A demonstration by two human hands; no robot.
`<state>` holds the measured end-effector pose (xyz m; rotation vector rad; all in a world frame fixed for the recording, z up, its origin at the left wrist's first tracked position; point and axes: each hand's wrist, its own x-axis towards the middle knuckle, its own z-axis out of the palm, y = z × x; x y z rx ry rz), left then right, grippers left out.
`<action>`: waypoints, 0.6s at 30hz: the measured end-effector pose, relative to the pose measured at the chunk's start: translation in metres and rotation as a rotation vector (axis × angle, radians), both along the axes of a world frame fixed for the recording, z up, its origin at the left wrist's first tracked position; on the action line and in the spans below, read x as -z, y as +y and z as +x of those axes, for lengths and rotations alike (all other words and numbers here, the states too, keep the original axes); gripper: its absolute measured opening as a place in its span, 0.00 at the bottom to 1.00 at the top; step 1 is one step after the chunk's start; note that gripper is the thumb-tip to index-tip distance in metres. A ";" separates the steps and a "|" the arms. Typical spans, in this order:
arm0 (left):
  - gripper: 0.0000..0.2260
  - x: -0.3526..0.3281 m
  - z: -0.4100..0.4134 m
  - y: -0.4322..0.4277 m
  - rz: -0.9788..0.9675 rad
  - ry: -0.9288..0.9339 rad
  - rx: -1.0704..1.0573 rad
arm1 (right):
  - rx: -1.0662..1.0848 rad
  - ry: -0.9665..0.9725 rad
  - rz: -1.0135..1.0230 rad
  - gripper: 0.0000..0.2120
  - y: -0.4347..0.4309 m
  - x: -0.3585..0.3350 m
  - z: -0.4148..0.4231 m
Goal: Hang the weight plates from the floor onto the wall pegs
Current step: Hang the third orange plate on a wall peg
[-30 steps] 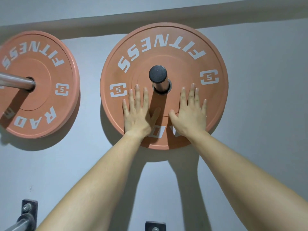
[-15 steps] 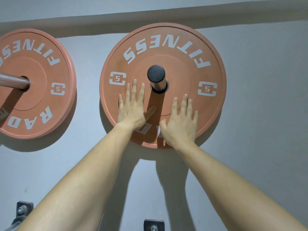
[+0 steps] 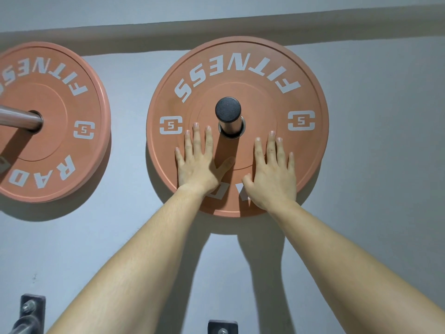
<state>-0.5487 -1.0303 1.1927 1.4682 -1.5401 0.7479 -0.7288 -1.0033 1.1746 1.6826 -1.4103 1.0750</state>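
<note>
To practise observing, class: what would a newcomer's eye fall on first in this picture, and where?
The big orange weight plate, hung on a black-capped peg in the middle of the grey wall, strikes first, its white FITNESS lettering upside down. Next come the left hand and right hand, pressed flat on its lower half below the peg. A second orange plate hangs at the left edge.

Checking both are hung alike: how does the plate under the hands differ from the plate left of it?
The left hand and right hand press flat on the middle plate; the left plate hangs untouched. The middle plate's RAD lettering is partly covered; the left plate's is uncovered. Both are salmon, marked 5, with FITNESS upside down.
</note>
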 end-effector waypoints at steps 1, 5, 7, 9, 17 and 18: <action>0.42 0.001 -0.001 -0.001 -0.005 0.000 -0.010 | -0.004 0.001 0.004 0.41 0.000 -0.001 -0.001; 0.47 0.002 0.000 0.004 -0.002 -0.006 -0.031 | -0.013 0.013 0.032 0.42 0.000 -0.001 -0.002; 0.47 0.001 0.000 0.008 0.012 -0.017 -0.034 | -0.019 0.009 0.044 0.43 0.001 0.000 -0.002; 0.47 0.000 0.000 0.009 0.006 -0.019 -0.031 | -0.026 0.000 0.056 0.43 0.001 0.000 -0.002; 0.50 -0.004 0.008 0.003 -0.030 -0.050 -0.070 | -0.021 -0.002 0.065 0.44 0.004 0.003 0.003; 0.50 -0.003 0.008 0.002 -0.026 -0.050 -0.070 | -0.019 -0.002 0.069 0.44 0.004 0.002 0.002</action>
